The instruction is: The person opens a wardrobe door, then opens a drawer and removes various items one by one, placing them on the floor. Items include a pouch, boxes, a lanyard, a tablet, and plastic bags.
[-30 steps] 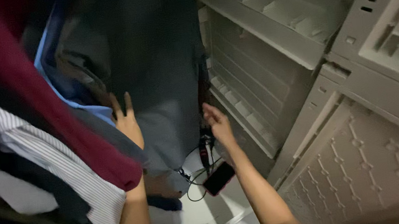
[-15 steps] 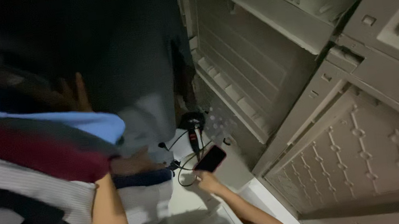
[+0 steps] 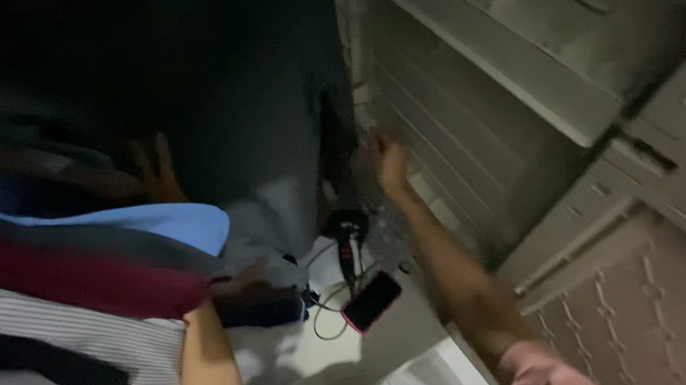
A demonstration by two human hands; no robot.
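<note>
Nearest the camera, a pink sleeve (image 3: 535, 375) covered the right upper arm, and the bare left forearm (image 3: 208, 378) rose from the lower edge of the frame. Just beyond, on the pale floor (image 3: 338, 356) inside the wardrobe, a phone with a red case (image 3: 371, 301) lay face up among tangled dark cables (image 3: 326, 296), with a black hair dryer (image 3: 347, 236) standing just behind it.

The left hand (image 3: 150, 169) was pushed in among the hanging clothes, between a light blue shirt (image 3: 161, 221) and a dark grey garment (image 3: 262, 115); its fingers appeared loosely spread against the cloth and pinched nothing (motion blur left the thumb unclear). A red garment (image 3: 54, 275) and a striped white shirt (image 3: 88, 336) hung to its left.

The right hand (image 3: 390, 164) was raised, open, at the edge of the grey garment, just beside the ribbed inner wall of the wardrobe (image 3: 460, 142); its fingers looked slightly parted and held nothing. The moulded wardrobe door (image 3: 640, 303) stood open further right.

Judged risks: a garment dragged aside could slip off its hanger and drop onto the phone and cables; a hem or hand catching a cable could pull the phone or dryer along the floor; the dim light and crowded rail made a blind grasp of the wrong garment likely.
</note>
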